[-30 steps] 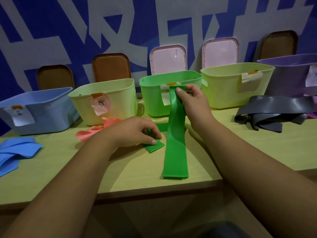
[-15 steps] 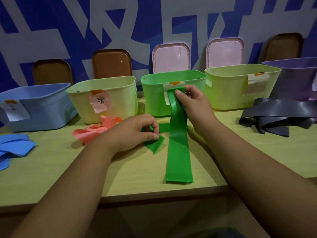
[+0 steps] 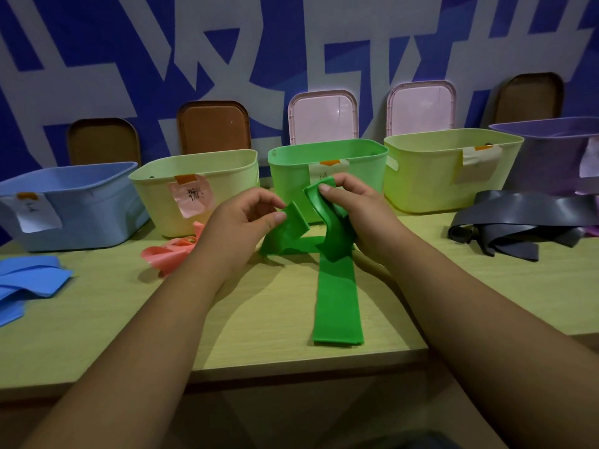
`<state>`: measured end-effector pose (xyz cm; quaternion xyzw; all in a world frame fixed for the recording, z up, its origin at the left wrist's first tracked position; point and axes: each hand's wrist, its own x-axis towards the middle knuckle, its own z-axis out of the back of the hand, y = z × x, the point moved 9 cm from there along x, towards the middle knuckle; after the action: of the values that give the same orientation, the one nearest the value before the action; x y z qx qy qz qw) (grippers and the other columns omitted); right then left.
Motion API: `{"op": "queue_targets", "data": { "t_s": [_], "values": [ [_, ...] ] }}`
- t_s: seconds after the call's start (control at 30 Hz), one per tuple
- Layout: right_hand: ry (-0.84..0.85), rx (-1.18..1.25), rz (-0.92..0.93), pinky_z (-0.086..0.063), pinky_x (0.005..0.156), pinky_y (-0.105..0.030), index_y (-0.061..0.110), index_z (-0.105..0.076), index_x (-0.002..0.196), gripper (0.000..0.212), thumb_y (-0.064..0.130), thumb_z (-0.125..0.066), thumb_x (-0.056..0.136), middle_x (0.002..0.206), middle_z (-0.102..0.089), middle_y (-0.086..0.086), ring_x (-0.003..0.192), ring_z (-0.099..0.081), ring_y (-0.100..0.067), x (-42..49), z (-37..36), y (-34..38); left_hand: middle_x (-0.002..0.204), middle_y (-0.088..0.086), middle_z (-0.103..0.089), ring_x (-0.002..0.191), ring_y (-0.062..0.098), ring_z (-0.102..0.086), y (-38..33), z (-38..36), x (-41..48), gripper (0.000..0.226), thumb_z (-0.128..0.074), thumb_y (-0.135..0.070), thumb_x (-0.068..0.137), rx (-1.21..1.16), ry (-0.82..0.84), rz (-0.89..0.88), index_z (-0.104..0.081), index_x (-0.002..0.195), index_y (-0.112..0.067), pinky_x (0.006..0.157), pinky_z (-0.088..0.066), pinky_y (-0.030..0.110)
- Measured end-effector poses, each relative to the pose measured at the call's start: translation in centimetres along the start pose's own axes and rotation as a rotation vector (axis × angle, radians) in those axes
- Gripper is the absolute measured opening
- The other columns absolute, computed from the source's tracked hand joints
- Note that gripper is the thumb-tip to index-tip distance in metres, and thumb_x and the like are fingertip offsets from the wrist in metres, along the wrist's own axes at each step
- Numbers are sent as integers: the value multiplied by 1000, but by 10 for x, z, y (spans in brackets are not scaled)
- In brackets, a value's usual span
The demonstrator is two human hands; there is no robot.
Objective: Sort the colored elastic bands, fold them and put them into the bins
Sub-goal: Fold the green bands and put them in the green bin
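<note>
Brown lids (image 3: 214, 124) and pink lids (image 3: 324, 116) lean against the blue-and-grey wall (image 3: 129, 43) at the wooden table's (image 3: 259, 335) far edge.

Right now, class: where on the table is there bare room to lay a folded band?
Bare table lies between the blue bands and the left arm, and front right, below the grey bands. Crowded before the green bin: left hand and right hand hold the green band, pink band beside.

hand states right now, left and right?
Left hand: pinching a loose end of the green band.
Right hand: gripping the green band's bunched upper part.
</note>
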<state>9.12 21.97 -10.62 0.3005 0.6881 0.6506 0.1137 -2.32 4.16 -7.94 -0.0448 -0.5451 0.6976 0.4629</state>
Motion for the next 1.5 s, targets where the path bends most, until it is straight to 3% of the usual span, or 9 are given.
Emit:
{"op": "queue_targets", "data": {
  "t_s": [0.1,0.2,0.3,0.43,0.7,0.87,1.07,1.27,1.5],
  "values": [
    [56,-3,-44,-58,96,-54,12,-72,111,15,23,-70,102,104,-75,-12,97,-73,-35,0,-6,-3,101,4,-74,93,16,-69,-1,3,1,15,-76,-13,99,-23,-51,-3,-76,105,-27,84,-60,33],
    [72,-13,-77,-58,100,-56,-3,-67,121,32,21,-70,100,108,-73,-18,107,-73,-44,2,-8,-7,100,-2,-75,95,9,-70,-3,2,3,14,-74,-15,100,-39,-87,7,-76,105,-27,81,-61,27],
    [62,-39,-78,-56,102,-59,4,-70,115,25,24,-71,99,107,-73,-16,113,-71,-48,3,-8,-7,98,-8,-76,95,7,-71,-2,-1,6,14,-74,-15,100,-59,-111,15,-77,104,-28,80,-61,24],
    [83,-65,-66,-57,96,-51,17,-74,101,11,26,-72,97,104,-75,-13,102,-73,-36,3,-10,-7,98,-3,-76,94,14,-73,-2,-7,8,15,-74,-13,100,-121,-99,10,-76,105,-27,78,-62,27],
    [91,-141,-25,-58,93,-48,11,-73,106,13,23,-71,102,100,-77,-9,92,-74,-28,-1,-12,-1,97,-12,-76,94,4,-70,-5,-7,4,15,-76,-19,99,19,-115,-9,-77,107,-31,80,-60,23],
    [112,-173,-25,-57,81,-38,16,-71,100,6,20,-68,104,93,-75,-2,88,-74,-23,-5,-14,1,97,-11,-77,89,-3,-69,-3,-6,3,12,-76,-20,99,1,-123,29,-78,106,-30,73,-55,10],
    [107,-189,-31,-59,84,-40,16,-72,101,7,22,-69,103,100,-76,-6,93,-74,-28,-4,-14,0,105,-12,-71,93,-1,-64,-8,-4,3,15,-76,-24,99,122,-142,-29,-80,112,-30,71,-45,1],
    [95,-230,-39,-59,76,-36,15,-71,99,8,21,-69,104,97,-76,-7,87,-74,-24,-4,-14,-1,103,-13,-69,95,-9,-61,-17,-7,1,20,-75,-19,100,226,-136,-120,-79,117,-28,75,-45,1],
    [61,-225,-69,-60,65,-31,12,-71,103,11,23,-70,104,96,-76,-8,83,-75,-24,-4,-11,-3,101,-16,-71,93,-2,-66,-19,-2,2,24,-80,-19,96,261,-199,-155,-81,118,-28,80,-52,8]
  ]
}}
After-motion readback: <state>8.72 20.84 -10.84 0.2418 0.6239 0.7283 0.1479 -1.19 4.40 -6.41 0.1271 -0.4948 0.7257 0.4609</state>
